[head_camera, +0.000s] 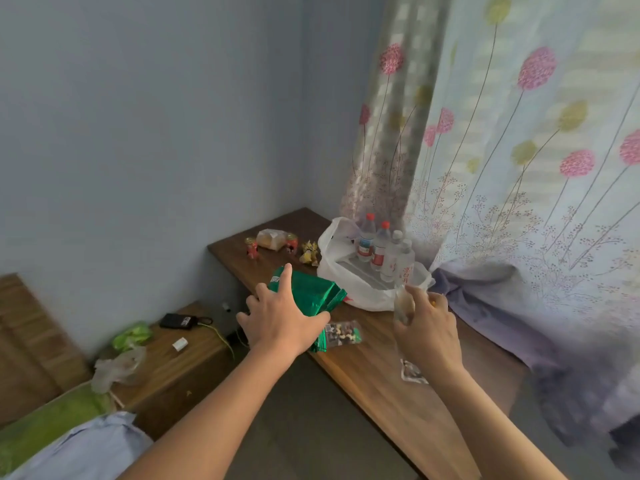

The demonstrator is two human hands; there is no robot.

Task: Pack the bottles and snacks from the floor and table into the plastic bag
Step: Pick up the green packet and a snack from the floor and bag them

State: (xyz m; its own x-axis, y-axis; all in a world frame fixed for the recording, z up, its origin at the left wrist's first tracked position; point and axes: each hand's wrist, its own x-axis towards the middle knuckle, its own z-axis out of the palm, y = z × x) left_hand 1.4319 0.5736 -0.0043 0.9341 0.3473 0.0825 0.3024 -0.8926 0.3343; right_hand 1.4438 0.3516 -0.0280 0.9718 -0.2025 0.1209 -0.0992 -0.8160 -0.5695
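Note:
A white plastic bag (334, 268) stands open on the wooden table (391, 379), holding several water bottles (381, 249), two with red caps. My left hand (277, 318) presses on a stack of green foil snack packets (313, 292) just left of the bag, fingers spread around it. My right hand (427, 329) holds a small clear snack packet (403, 306) near the bag's front rim. A clear packet of mixed nuts (343, 334) lies under the green stack. A bread bag (272, 239), two small red jars (252, 248) and a yellow wrapped snack (309, 252) sit at the table's far end.
A flowered curtain (519, 150) hangs behind the bag and drapes onto the table. A lower wooden cabinet (180, 372) at left carries a black pouch (178, 321), a green bag (133, 336) and crumpled plastic (117, 367). Another clear wrapper (412, 372) lies under my right wrist.

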